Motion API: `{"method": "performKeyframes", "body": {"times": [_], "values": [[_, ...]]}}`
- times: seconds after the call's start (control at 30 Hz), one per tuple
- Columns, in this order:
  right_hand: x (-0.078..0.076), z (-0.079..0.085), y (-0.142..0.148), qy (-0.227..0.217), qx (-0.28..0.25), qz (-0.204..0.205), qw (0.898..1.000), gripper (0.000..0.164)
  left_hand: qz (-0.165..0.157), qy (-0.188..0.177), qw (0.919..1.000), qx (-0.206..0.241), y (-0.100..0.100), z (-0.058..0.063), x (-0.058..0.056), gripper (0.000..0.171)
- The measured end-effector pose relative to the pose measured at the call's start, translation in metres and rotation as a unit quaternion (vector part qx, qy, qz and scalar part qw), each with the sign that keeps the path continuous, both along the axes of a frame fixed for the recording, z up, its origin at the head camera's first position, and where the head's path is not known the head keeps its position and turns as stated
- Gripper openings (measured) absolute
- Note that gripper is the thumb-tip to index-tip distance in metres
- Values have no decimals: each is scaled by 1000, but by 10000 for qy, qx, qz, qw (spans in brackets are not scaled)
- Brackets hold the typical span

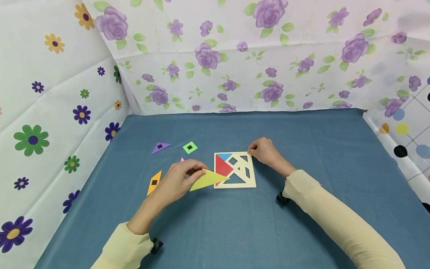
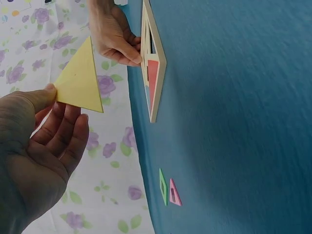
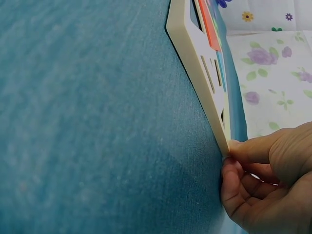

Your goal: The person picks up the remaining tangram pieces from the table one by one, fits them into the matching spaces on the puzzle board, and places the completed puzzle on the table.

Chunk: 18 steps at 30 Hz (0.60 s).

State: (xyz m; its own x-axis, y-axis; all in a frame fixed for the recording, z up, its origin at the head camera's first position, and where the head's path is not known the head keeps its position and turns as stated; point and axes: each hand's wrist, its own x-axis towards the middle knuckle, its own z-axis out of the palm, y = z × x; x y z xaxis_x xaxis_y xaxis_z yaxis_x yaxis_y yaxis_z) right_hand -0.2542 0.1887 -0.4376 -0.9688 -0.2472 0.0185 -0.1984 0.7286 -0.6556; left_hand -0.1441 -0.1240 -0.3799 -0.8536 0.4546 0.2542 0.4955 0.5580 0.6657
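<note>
My left hand (image 1: 179,177) pinches a yellow triangle tangram piece (image 1: 205,180) between thumb and fingers. The piece is raised, and its pointed end overlaps the lower left of a pale wooden puzzle board (image 1: 252,181) in the head view. At the board's far right corner, my right hand (image 1: 267,152) grips the edge with thumb and fingertips, as the right wrist view also shows. A red piece (image 1: 222,166) and a blue piece (image 1: 223,155) lie in the board's left part. Other cut-outs in the board show the blue cloth through them.
Left of the board lie a purple triangle (image 1: 160,147), a green square (image 1: 190,147) and an orange parallelogram (image 1: 154,182). A pink triangle (image 2: 175,192) is mostly hidden behind my left hand in the head view. Flowered sheets (image 1: 208,86) border the blue tablecloth (image 1: 268,228).
</note>
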Motion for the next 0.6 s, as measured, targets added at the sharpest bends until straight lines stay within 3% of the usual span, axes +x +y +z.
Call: {"method": "performKeyframes", "body": {"times": [0.37,0.6], "values": [[0,-1,0,-124,-67,-114,9998,13,-149,54,9999,5,17,-2,-10,15],[0,1,1,-104,-92,-91,9999,12,-167,-134,9998,-19,27,-6,-20,14]]}}
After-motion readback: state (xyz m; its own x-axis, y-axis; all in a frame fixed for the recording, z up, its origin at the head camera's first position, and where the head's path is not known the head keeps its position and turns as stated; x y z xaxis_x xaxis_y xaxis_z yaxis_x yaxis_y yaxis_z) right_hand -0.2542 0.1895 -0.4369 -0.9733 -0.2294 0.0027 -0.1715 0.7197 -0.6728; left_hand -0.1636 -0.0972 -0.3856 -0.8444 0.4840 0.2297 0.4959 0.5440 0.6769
